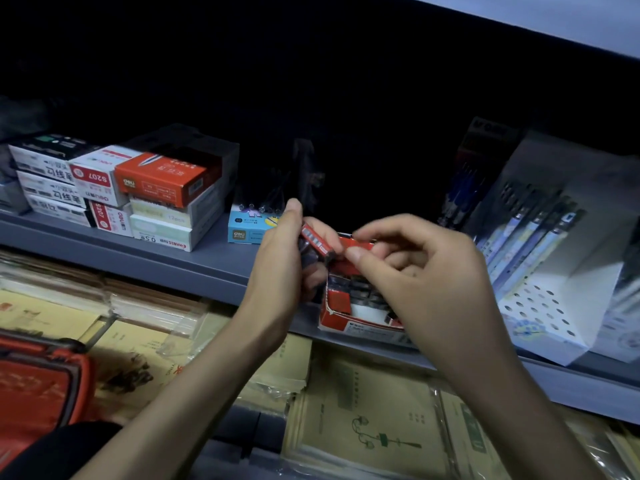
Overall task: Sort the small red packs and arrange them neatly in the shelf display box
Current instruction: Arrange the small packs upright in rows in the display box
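Head view: small red packs (316, 241) sit as a short stack mid-frame, gripped in the left hand (280, 258), just above & left of the display box (349, 323), which stands at the shelf (194, 261) edge. Step in hand, I'd judge: squaring the stack before loading. To do it well, get edges flush and the same face out, then lower into a free row w/o knocking the packs already in the box. Left fingers are wrapped round the stack. The right hand (426, 268) pinches what looks like a single red pack (360, 244) betw thumb & index. The gap is narrow, the other fingers (398, 261) are loosely curled, and the pack is nearly touching the stack. Further out: stacked pen boxes (156, 181) upper left, white pen rack (540, 271) at right.
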{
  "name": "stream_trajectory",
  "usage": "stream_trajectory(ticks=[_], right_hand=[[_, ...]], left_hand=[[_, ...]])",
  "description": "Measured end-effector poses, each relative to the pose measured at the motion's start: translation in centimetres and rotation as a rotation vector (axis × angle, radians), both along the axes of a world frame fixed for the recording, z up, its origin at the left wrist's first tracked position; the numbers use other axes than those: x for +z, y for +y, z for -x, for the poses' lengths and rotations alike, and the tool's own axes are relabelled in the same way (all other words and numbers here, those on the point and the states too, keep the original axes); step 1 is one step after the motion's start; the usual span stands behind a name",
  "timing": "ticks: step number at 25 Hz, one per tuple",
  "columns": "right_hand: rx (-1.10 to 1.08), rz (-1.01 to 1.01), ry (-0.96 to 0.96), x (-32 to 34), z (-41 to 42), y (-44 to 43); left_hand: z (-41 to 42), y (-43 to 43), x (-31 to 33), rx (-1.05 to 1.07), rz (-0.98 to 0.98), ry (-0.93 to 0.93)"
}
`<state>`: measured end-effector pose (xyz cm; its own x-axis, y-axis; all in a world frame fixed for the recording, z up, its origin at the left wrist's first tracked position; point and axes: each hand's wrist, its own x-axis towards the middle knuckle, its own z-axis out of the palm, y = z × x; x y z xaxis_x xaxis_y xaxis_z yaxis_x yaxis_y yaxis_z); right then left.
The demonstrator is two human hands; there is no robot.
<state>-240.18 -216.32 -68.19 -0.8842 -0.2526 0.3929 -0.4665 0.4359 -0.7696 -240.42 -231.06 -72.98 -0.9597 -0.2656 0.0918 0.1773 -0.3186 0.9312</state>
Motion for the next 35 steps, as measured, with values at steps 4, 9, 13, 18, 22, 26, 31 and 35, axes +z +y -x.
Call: stream_trajectory(ticks=[4, 9, 13, 18, 22, 26, 31, 35], right_hand=[[0.033, -0.109, 0.175, -0.2, -0.4, -1.0], [0.05, 0.178, -0.066, 0.6, 0.2, -0.2], [0.205, 0.422, -0.345, 1.4, 0.6, 0.9], [0.155, 0.262, -0.318, 1.7, 1.3, 2.4], [0.075, 0.108, -0.373, 1.2, 1.6, 2.0], [0.082, 0.017, -0.418, 0.1, 1.6, 0.7], [0.069, -0.064, -0.344, -0.7, 1.5, 0.4], [0.025, -0.091, -0.287, -1.1, 1.2, 0.1]], left_hand=[[-0.9, 1.0, 1.2, -0.041, -0.031, 0.005], [-0.7, -0.1, 1.0, -0.062, -0.006, 0.035], [0.2, -1.2, 0.2, 0.018, -0.082, -0.039], [0.3, -1.4, -0.2, 0.064, -0.069, -0.12], [0.3, -1.0, -0.1, 0.1, 0.002, -0.127], [0.3, -0.5, -0.1, 0.1, 0.058, -0.106], [0.2, -0.6, -0.1, 0.083, 0.047, -0.093], [0.1, -0.6, -0.2, 0.078, 0.065, -0.094]])
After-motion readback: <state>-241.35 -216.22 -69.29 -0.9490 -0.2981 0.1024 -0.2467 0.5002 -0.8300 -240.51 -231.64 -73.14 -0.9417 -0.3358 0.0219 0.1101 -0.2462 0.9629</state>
